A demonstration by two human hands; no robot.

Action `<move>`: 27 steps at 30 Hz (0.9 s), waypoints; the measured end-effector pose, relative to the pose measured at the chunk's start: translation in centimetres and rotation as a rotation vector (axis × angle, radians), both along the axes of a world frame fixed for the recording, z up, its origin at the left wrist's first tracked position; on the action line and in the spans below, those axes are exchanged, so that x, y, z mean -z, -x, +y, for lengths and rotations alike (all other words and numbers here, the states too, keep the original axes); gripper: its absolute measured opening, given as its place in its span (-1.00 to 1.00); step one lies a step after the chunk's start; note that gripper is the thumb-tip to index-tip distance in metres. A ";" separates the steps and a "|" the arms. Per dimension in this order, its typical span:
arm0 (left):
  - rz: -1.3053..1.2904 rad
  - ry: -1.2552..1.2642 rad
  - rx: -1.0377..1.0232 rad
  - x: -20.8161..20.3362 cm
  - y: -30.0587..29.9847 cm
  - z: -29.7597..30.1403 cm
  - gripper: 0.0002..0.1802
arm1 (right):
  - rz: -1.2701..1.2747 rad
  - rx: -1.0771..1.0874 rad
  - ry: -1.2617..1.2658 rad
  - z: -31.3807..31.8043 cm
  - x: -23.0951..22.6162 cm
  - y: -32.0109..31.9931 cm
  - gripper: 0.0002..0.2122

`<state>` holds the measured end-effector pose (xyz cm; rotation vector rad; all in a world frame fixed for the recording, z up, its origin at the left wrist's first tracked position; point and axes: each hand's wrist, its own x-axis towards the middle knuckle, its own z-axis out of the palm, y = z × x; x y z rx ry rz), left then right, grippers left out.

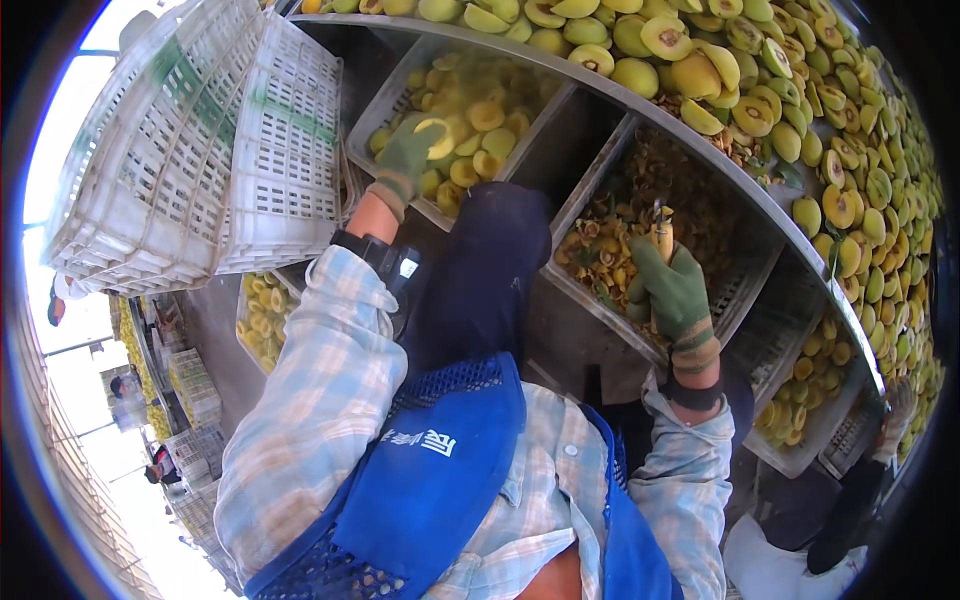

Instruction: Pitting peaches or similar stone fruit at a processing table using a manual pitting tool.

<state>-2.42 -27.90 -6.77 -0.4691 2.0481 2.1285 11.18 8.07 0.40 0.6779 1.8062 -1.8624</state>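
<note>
Crates [603, 315] sit below the table's [622, 92] near edge, likely for reach; the left hand [406, 155] meets a fruit half [441, 140], grip unclear; the right hand [672, 290] clasps a tool [662, 234].

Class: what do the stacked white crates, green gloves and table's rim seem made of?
Stacked white crates: probably moulded plastic, dull and scuffed, with regular slots. Green gloves: likely knitted fabric, matt, with snug striped cuffs. Table's rim: perhaps metal, given its smooth grey sheen.

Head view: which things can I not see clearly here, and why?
All in the head view:
Tool: lower handle, hidden by right hand.
Left hand: its hold on the fruit half, blurred.
Co-worker: cut off by lower edge.
Distant people: too small, in glare.
</note>
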 end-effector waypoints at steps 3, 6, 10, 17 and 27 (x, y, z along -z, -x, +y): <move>-0.152 0.128 -0.093 2.4 -1.6 -0.7 -0.59 | -0.068 -0.060 -0.043 -0.7 0.1 0.2 -0.70; -0.013 0.564 0.005 8.6 -2.0 -4.6 -0.56 | -0.075 -0.095 -0.044 -1.7 0.2 0.3 -0.70; -0.023 1.098 0.163 8.1 -2.2 -3.3 -0.55 | -0.042 -0.035 -0.094 -1.6 1.2 0.4 -0.67; 0.197 1.356 0.373 5.5 -3.6 -2.0 -0.53 | -0.041 -0.033 -0.081 -2.3 0.3 1.0 -0.68; 0.563 0.507 0.416 -8.1 5.4 11.5 -0.71 | 0.570 -0.034 -0.199 -0.1 6.1 -0.5 -0.68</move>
